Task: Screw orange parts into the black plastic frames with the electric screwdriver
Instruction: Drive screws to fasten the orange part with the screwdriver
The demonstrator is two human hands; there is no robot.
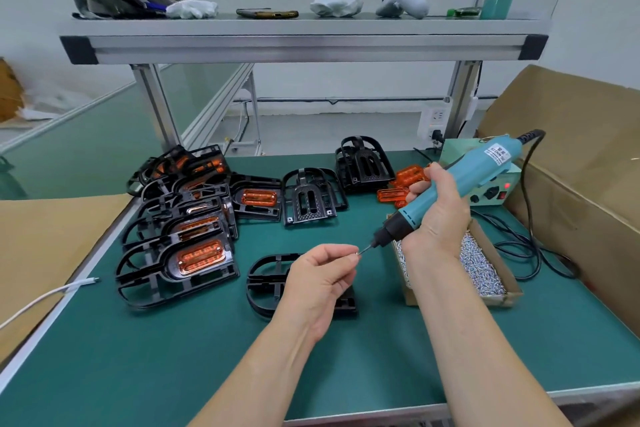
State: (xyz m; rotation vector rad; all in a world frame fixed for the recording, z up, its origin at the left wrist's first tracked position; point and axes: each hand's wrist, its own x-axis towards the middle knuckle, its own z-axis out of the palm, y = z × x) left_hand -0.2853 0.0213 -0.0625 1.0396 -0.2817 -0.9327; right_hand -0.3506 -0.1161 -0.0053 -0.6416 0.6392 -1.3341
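Note:
My right hand [440, 215] grips the teal electric screwdriver [460, 184], tilted with its bit pointing down-left. My left hand [322, 277] pinches a small screw [357, 254] right at the bit's tip. Under my left hand lies a black plastic frame [266, 274] on the green mat, partly hidden. A stack of frames with orange parts fitted [194, 253] sits to the left. Two empty black frames [311, 198] stand further back, and loose orange parts [405, 180] lie behind the screwdriver.
An open cardboard box of screws [481, 267] stands at the right under my right forearm. The screwdriver's power unit [491, 191] and black cables [533, 253] are behind it. A large cardboard box [571, 156] lines the right edge. A white cable [45, 298] lies at the left.

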